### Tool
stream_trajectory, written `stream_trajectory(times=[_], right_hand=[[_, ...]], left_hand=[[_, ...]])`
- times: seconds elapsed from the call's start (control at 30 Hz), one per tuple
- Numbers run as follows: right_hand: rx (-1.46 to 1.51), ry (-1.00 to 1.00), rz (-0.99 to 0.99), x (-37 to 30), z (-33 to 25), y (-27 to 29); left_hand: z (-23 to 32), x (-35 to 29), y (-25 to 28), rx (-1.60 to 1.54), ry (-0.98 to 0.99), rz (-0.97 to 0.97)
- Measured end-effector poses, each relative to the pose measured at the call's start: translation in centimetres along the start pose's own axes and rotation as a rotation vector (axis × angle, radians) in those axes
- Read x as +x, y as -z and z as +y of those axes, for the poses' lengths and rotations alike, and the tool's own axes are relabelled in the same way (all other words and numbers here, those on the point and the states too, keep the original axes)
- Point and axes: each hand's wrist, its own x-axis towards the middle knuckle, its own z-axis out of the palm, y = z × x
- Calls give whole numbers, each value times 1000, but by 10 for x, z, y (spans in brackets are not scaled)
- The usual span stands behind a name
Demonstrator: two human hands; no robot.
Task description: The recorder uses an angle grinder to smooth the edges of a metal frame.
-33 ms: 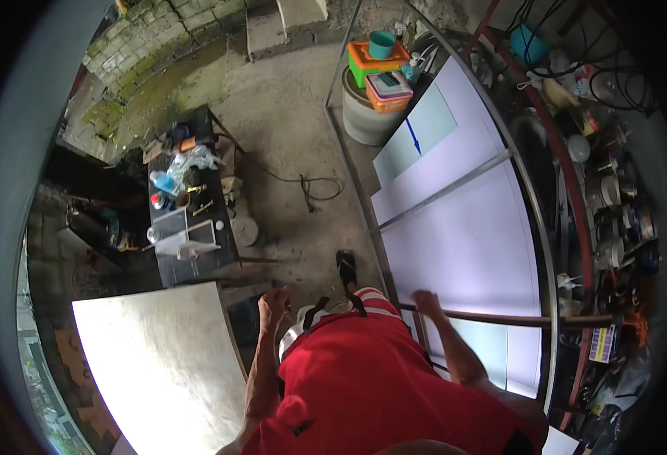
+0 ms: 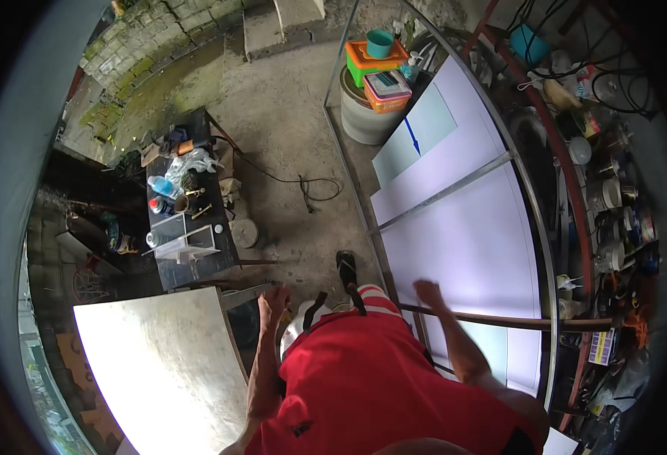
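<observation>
My left hand (image 2: 274, 300) hangs in front of my left side with its fingers curled in, and nothing shows in it. Close by on its left is the corner of a large white board (image 2: 159, 364). My right hand (image 2: 428, 294) is loosely curled at my right side, with no object visible in it. It appears over the pale lilac sheets (image 2: 455, 243) and near the end of a long brown bar (image 2: 500, 321); whether it touches either I cannot tell. A thin metal frame (image 2: 443, 193) spans the sheets.
A dark table (image 2: 197, 269) at left bears a clear box (image 2: 186, 239), bottles and plastic bags. A cable (image 2: 318, 189) lies on the concrete floor. Ahead, a grey drum (image 2: 364, 125) carries orange-lidded boxes. Crowded shelves with a red post (image 2: 568, 182) line the right side.
The view has shifted very slightly, and my right hand sits a little farther forward. My left hand stays curled in nearly the same place.
</observation>
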Motion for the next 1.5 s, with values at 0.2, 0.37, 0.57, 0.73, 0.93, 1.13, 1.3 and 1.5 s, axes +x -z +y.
stream_trajectory(times=[0.2, 0.37, 0.57, 0.73, 0.93, 1.13, 1.3, 1.5], right_hand=[[357, 73, 497, 158, -25, 229], [193, 219, 888, 222, -41, 407], [-275, 40, 1094, 268, -24, 513], [-345, -262, 962, 297, -6, 510], [-248, -382, 871, 296, 2, 508], [-161, -366, 922, 296, 9, 508], [260, -578, 861, 294, 12, 510], [654, -678, 757, 298, 9, 531]], left_hand=[[53, 59, -8, -69, -60, 61], [86, 124, -1, -141, -141, 47], [130, 221, 31, -189, -194, -87], [179, 283, 58, -217, -247, -87], [225, 340, 59, -266, -183, -219], [274, 411, 39, -278, -165, -369], [346, 511, 15, -238, -278, -455], [498, 663, -36, -258, -421, -513]])
